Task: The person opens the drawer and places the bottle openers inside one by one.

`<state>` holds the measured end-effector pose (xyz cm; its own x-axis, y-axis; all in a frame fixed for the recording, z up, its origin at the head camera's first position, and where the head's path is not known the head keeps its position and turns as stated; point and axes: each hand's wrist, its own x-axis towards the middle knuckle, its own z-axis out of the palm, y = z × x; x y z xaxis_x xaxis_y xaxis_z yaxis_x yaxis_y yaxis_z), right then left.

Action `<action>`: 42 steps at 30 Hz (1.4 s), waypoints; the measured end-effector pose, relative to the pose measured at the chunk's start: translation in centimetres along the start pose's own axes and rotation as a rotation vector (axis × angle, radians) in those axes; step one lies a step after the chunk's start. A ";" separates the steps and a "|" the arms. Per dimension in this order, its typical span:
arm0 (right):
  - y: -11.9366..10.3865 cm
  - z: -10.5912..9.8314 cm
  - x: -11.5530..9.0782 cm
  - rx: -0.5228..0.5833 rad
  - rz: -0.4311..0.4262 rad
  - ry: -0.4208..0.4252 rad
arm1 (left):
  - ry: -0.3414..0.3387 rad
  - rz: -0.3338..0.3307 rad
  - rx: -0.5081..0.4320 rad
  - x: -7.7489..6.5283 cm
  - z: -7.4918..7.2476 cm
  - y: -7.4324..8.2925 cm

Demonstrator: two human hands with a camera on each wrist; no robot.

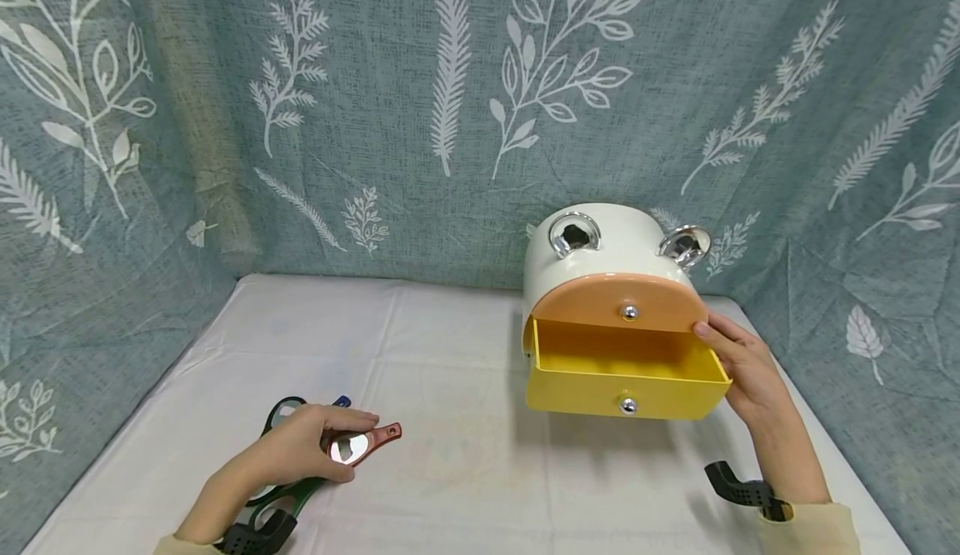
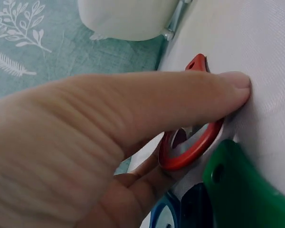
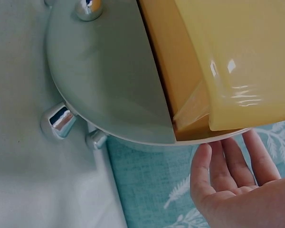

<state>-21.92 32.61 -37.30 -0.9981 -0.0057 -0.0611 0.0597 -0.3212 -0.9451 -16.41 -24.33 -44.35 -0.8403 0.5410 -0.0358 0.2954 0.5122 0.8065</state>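
My left hand [image 1: 307, 442] grips a red bottle opener [image 1: 367, 444], with the thumb along one side of it and the fingers along the other. It is low above or on the white-covered table [image 1: 457, 488], in the front part, nearer the left edge than the right. Its tapered red end points away from me and to the right. Just beside it, partly under my hand and wrist, lie a blue bottle opener [image 1: 342, 402] on the far side and a green bottle opener [image 1: 303, 492] on the near side.

My right hand [image 1: 750, 367] is loosely extended against a frog-shaped drawer cabinet [image 1: 615, 238], thumb at the right rim of its front and fingertips along its outer side. The cabinet stands near the table's back right corner, its white rounded top carrying two silver-ringed eyes. Its orange upper drawer [image 1: 600, 301] is pushed in; the yellow middle drawer [image 1: 577, 392] is pulled out toward me; from the right wrist I also see a grey-green lower drawer [image 3: 104, 80], closed. Each drawer has a shiny round knob.

A teal curtain [image 1: 375, 122] printed with white leaves hangs behind the back edge and along both sides.
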 end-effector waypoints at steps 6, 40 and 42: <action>0.0 0.0 0.0 0.005 -0.001 -0.003 | 0.010 0.021 0.050 0.0 0.1 0.1; 0.1 0.0 0.0 0.063 -0.001 -0.031 | 0.013 0.051 0.080 -0.3 0.0 0.3; 0.1 0.0 0.0 0.064 -0.002 -0.032 | 0.024 0.052 0.088 -0.2 0.0 0.3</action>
<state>-21.92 32.55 -37.37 -0.9982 -0.0351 -0.0484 0.0581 -0.3808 -0.9228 -16.14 -24.33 -44.08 -0.8331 0.5528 0.0199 0.3769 0.5410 0.7519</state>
